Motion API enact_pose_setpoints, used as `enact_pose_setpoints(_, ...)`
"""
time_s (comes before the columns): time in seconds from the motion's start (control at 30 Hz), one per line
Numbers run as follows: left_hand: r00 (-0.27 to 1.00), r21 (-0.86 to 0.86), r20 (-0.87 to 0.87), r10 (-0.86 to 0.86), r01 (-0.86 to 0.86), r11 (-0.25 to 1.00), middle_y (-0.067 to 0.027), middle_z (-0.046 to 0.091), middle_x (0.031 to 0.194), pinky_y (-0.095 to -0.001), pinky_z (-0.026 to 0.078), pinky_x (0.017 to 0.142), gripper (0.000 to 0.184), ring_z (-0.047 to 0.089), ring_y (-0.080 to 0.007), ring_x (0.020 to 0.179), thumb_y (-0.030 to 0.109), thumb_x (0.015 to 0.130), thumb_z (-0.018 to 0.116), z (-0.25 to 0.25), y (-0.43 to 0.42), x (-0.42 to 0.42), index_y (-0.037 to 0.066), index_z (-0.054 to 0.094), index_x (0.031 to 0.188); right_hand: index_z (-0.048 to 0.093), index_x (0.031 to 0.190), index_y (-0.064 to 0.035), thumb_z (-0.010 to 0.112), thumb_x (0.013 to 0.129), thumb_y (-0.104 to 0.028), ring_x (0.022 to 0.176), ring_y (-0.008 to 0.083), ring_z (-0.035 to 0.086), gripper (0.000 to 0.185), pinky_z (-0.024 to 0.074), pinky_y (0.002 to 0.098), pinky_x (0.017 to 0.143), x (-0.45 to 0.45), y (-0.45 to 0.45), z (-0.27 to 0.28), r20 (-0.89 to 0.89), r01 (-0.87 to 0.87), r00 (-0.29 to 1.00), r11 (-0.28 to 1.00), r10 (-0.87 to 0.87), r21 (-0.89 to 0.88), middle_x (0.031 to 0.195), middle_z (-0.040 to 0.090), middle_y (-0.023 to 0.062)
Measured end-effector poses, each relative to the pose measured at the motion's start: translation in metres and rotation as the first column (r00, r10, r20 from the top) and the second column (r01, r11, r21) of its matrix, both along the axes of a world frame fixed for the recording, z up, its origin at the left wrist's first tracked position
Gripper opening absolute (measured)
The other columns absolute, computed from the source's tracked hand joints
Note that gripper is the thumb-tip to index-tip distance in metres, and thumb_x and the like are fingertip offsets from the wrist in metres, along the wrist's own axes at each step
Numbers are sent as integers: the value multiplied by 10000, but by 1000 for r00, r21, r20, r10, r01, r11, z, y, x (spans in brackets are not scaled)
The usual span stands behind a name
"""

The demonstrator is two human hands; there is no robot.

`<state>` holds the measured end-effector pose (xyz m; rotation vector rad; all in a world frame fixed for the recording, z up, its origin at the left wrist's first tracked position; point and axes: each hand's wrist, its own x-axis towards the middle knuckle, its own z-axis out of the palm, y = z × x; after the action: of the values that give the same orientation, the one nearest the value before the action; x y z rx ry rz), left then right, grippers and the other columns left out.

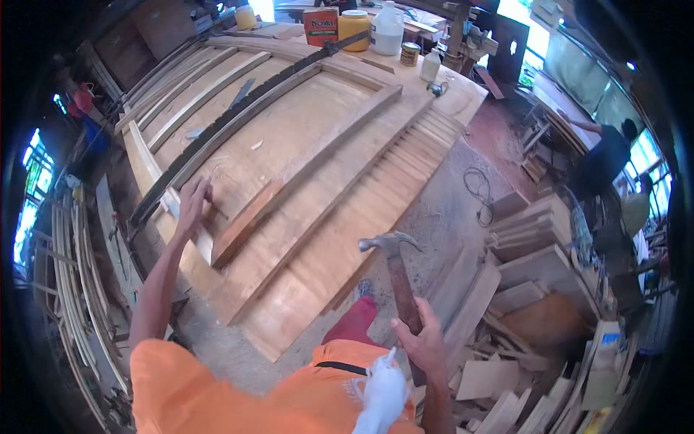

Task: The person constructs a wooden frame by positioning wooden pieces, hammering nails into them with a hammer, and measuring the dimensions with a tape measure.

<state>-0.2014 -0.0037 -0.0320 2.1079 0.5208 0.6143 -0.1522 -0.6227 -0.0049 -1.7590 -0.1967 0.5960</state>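
My right hand (423, 340) is wrapped round the handle of a claw hammer (400, 278), held head-up in front of my body, apart from the wood. Over the near left end of a wooden frame (249, 220), my left hand (194, 206) is lowered with its fingers curled in. A thin dark nail-like piece shows beside those fingers; whether they grip it is hard to see. Long wooden strips form the frame on a plywood sheet (289, 318). Across it runs a long dark bar clamp (217, 134), passing close to my left hand.
At the far end stand a yellow tub (353, 30), a white jug (387, 30), a red box (320, 27), a can (410, 54) and a small bottle (430, 65). Wood offcuts (535, 282) are piled right; long strips (72, 275) lean left. Another person (607, 155) works far right.
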Motion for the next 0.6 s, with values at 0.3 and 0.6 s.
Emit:
enact_pose_setpoints(0.3, 999, 80, -36, 1, 2, 997, -118, 744, 1132, -339, 570, 912, 312, 718, -197, 1011, 151, 1113, 525, 19, -45, 56, 9, 622, 1373, 437, 1612, -10, 675, 1024, -129, 905, 305, 732, 645, 573, 421, 863, 283, 50, 86, 402, -150, 874, 938, 273, -313, 1017, 728, 215)
enact_pose_setpoints(0.6, 833, 416, -529, 160, 90, 905, -208, 304, 1745, -503, 226, 1314, 813, 288, -394, 1612, 426, 1055, 619, 46, -224, 121, 40, 286, 1689, 427, 1658, -208, 640, 1028, -99, 919, 413, 708, 674, 525, 492, 847, 528, 129, 94, 755, -165, 430, 866, 495, -473, 1021, 694, 266)
